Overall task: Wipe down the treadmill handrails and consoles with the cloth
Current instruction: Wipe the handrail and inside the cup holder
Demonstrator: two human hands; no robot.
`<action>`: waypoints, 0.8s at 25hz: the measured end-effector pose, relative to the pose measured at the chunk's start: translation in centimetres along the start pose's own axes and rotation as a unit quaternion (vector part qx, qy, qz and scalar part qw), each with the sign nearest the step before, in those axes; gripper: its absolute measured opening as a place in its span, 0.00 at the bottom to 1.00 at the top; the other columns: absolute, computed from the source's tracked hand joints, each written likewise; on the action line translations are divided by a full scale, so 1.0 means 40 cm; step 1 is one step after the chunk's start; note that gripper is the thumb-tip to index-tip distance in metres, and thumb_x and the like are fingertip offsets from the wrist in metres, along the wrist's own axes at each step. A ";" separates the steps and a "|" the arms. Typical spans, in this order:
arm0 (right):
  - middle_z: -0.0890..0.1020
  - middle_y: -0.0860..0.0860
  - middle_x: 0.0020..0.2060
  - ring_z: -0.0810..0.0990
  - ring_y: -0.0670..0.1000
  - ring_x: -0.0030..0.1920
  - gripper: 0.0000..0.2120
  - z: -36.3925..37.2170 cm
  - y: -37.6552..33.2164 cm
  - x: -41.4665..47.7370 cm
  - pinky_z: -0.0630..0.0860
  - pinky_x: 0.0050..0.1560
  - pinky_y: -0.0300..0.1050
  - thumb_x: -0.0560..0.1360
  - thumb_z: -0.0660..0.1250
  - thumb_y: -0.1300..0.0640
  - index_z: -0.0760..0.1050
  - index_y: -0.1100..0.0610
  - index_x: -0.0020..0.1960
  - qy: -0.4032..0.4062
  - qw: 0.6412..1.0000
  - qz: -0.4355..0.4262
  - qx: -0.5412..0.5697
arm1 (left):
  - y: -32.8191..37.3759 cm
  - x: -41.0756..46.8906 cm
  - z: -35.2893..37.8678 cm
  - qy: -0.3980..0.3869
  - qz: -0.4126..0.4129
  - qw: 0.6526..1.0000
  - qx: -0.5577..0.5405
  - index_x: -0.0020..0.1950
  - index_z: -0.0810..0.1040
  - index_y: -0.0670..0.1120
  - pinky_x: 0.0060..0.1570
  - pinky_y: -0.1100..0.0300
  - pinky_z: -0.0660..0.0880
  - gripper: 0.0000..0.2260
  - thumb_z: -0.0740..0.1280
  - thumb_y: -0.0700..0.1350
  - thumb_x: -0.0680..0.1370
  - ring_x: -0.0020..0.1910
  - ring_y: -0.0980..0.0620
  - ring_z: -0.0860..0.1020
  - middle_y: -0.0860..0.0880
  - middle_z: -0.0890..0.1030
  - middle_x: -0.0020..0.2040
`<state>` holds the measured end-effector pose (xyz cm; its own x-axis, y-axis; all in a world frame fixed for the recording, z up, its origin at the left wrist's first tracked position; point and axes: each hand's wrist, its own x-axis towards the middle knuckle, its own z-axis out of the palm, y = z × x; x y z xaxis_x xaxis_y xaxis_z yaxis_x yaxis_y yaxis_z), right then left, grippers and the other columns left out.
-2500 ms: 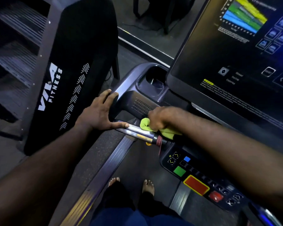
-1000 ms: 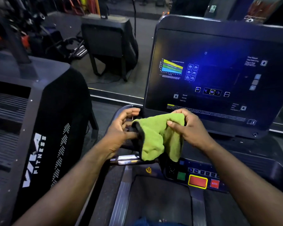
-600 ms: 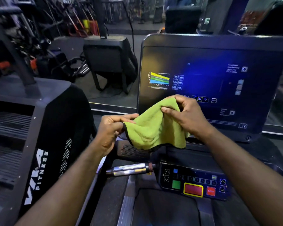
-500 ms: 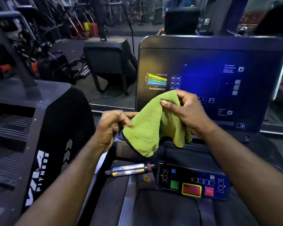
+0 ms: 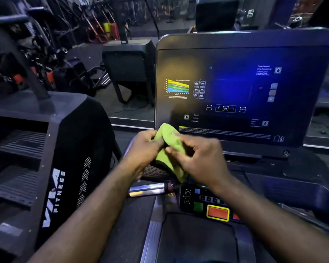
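A green cloth (image 5: 170,147) with a dark edge is bunched between both hands, just below the lower left corner of the treadmill's large console screen (image 5: 235,95). My left hand (image 5: 144,147) grips its left side with curled fingers. My right hand (image 5: 199,160), blurred by motion, pinches the cloth's right side. Under the hands lie a short chrome handrail grip (image 5: 148,189) and the button panel (image 5: 207,204) with green and red keys.
A black stair machine (image 5: 51,168) marked "VIVA FITNESS" stands close on the left. The treadmill belt (image 5: 196,242) runs below. Beyond the console sit another dark machine (image 5: 129,65) and gym gear on the floor at the back left.
The cloth went from wiping the chrome grip to being lifted and spread between both hands. Now the hands have drawn together and lowered a little, bunching it.
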<state>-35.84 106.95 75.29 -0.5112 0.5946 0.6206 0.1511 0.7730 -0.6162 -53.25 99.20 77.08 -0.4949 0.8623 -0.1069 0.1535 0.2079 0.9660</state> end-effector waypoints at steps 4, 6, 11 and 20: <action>0.73 0.51 0.77 0.70 0.45 0.77 0.33 0.033 -0.004 -0.077 0.68 0.77 0.46 0.83 0.63 0.47 0.58 0.52 0.85 -0.210 0.976 0.004 0.056 | 0.004 -0.042 0.007 -0.042 -0.030 0.982 -0.180 0.47 0.84 0.40 0.42 0.56 0.83 0.07 0.69 0.42 0.81 0.37 0.50 0.84 0.44 0.85 0.38; 0.80 0.47 0.70 0.77 0.42 0.71 0.27 0.029 0.018 -0.060 0.72 0.75 0.48 0.83 0.66 0.57 0.68 0.52 0.80 -0.180 0.969 0.066 0.157 | -0.008 -0.056 0.004 -0.024 -0.017 0.989 -0.146 0.58 0.81 0.36 0.51 0.46 0.84 0.15 0.78 0.40 0.75 0.45 0.43 0.85 0.37 0.87 0.48; 0.76 0.40 0.68 0.76 0.42 0.68 0.45 -0.025 0.086 0.057 0.73 0.71 0.44 0.60 0.87 0.41 0.71 0.42 0.72 -0.236 0.962 0.115 0.073 | -0.022 -0.066 -0.020 -0.037 -0.043 0.985 -0.164 0.63 0.80 0.35 0.49 0.50 0.86 0.22 0.77 0.34 0.70 0.50 0.41 0.86 0.35 0.86 0.55; 0.82 0.44 0.54 0.84 0.48 0.51 0.33 0.014 0.146 0.157 0.84 0.51 0.58 0.66 0.85 0.58 0.73 0.44 0.64 -0.389 0.917 0.059 0.069 | -0.149 -0.025 -0.077 0.060 -0.054 0.982 -0.168 0.69 0.79 0.39 0.60 0.52 0.82 0.25 0.77 0.31 0.72 0.60 0.43 0.84 0.40 0.86 0.60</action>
<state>-38.66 115.09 75.32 -0.9547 0.2940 0.0447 0.1640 0.6459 -0.7456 -56.30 95.67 72.17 -0.5934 0.7784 -0.2047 -0.1869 0.1140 0.9757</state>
